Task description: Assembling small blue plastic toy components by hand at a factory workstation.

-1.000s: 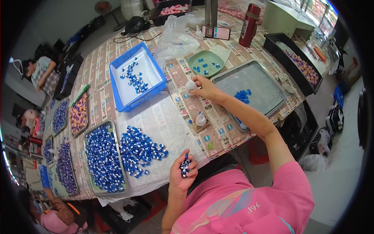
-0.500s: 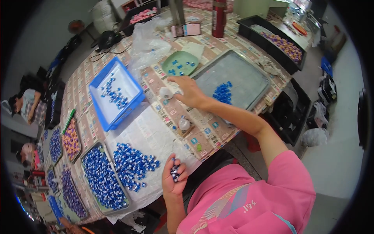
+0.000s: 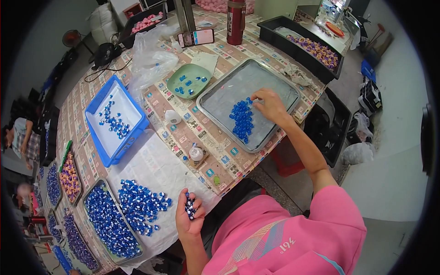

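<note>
My left hand (image 3: 190, 216) is closed, palm up, around several small blue-and-white beads (image 3: 189, 206) beside the table's front edge. Over the metal tray (image 3: 224, 78) my right hand (image 3: 271, 106) is bent in a pinch, its fingertips at the upper edge of a cluster of shiny blue beads (image 3: 242, 121). Whatever is between those fingertips is too small to make out. Left of the tray stand a small round white bottle (image 3: 173, 117) and a clear, white-topped jar (image 3: 196, 153). A green dish (image 3: 189, 75) holds several blue pieces.
Loose blue-and-white beads (image 3: 140, 201) lie on white paper beside a full tray (image 3: 87, 195). A blue basket (image 3: 123, 153) holds more. A red flask (image 3: 236, 23), a propped phone (image 3: 196, 37) and a black bin (image 3: 275, 34) of purple-and-yellow pieces stand farther back. Another person (image 3: 23, 137) sits at the far left.
My right hand has gone from beside the white bottle and green dish to the blue beads on the metal tray. My left hand still holds its beads. The whole view has shifted.
</note>
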Tool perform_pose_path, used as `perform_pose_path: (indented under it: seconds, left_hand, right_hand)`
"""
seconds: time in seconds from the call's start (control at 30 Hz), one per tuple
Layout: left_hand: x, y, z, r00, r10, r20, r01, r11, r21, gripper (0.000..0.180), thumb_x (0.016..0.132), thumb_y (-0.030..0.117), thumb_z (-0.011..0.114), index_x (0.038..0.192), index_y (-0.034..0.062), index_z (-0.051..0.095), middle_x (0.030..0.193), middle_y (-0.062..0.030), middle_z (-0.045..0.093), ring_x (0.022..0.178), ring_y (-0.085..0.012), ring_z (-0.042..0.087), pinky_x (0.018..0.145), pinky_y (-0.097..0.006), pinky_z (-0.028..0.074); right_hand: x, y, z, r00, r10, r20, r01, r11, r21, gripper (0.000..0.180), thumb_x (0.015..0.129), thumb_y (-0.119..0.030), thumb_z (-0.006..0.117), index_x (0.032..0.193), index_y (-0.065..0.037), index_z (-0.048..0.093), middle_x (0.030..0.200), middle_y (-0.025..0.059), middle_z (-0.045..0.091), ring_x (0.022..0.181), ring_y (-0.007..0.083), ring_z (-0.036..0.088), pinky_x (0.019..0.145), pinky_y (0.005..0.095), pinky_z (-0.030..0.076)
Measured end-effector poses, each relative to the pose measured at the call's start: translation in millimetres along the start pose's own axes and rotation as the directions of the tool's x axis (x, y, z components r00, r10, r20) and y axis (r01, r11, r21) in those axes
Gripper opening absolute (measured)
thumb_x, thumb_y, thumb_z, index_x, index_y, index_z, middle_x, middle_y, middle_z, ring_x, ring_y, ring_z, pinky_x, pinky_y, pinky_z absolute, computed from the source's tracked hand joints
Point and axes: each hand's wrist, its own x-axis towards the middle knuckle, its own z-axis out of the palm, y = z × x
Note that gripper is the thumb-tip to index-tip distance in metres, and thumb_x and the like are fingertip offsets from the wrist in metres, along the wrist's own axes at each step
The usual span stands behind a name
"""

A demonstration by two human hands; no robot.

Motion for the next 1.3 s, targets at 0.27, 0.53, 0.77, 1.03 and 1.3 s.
perform_pose_path:
  seconds: [0.27, 0.53, 0.77, 1.03, 1.3]
  left_hand:
    - [-2, 0, 9, 0.999, -0.007, 0.047, 0.007, 1.0, 0.0, 0.025, 0.095, 0.016, 0.049, 0.119, 0.0087, 0.051, 0.09, -0.0048, 0.055, 0.065, -0.0135, 0.047, 0.039, -0.02, 0.036]
    - [2, 5, 4, 0.995, -0.027, 0.092, 0.027, 1.0, 0.005, 0.023, 0.095, 0.014, 0.05, 0.117, 0.0072, 0.052, 0.092, -0.0052, 0.057, 0.066, -0.0128, 0.047, 0.04, -0.019, 0.036]
    - [6, 11, 6, 0.996, -0.054, 0.076, 0.049, 0.996, 0.069, 0.023, 0.095, 0.014, 0.052, 0.117, 0.0083, 0.052, 0.092, -0.005, 0.058, 0.066, -0.013, 0.047, 0.04, -0.02, 0.036]
    - [6, 16, 4, 0.99, -0.063, 0.124, 0.056, 0.996, 0.063, 0.026, 0.095, 0.019, 0.053, 0.117, 0.0064, 0.051, 0.092, -0.0026, 0.053, 0.066, -0.0105, 0.044, 0.044, -0.018, 0.034]
    - [9, 22, 2, 0.985, -0.095, 0.141, 0.086, 0.994, 0.069, 0.024, 0.096, 0.021, 0.053, 0.116, 0.0075, 0.052, 0.089, -0.002, 0.052, 0.066, -0.0099, 0.044, 0.045, -0.017, 0.034]
  right_hand:
    - [7, 3, 19, 0.997, -0.036, 0.074, 0.03, 0.996, 0.083, 0.015, 0.075, -0.002, 0.065, 0.089, -0.005, 0.066, 0.091, 0.0115, 0.063, 0.082, 0.0291, 0.06, 0.075, 0.0353, 0.049]
    - [-30, -74, 9, 0.982, -0.106, 0.159, 0.01, 0.86, 0.51, 0.019, 0.079, -0.005, 0.067, 0.098, -0.004, 0.067, 0.093, 0.0032, 0.062, 0.079, 0.0105, 0.058, 0.069, 0.0243, 0.047]
    - [-70, -140, 29, 0.917, 0.053, 0.396, -0.336, 0.639, 0.692, 0.025, 0.076, -0.002, 0.071, 0.1, -0.003, 0.064, 0.094, 0.002, 0.062, 0.084, 0.0098, 0.058, 0.07, 0.023, 0.047]
    - [-75, -165, 46, 0.935, -0.14, 0.326, -0.102, 0.774, 0.625, 0.026, 0.076, 0.0, 0.07, 0.101, -0.001, 0.064, 0.094, 0.0049, 0.062, 0.081, 0.0092, 0.059, 0.07, 0.0218, 0.048]
    - [-74, -183, 50, 0.943, -0.056, 0.329, -0.17, 0.769, 0.616, 0.029, 0.073, 0.0, 0.073, 0.101, -0.002, 0.064, 0.088, 0.0045, 0.063, 0.077, 0.0097, 0.059, 0.068, 0.0223, 0.048]
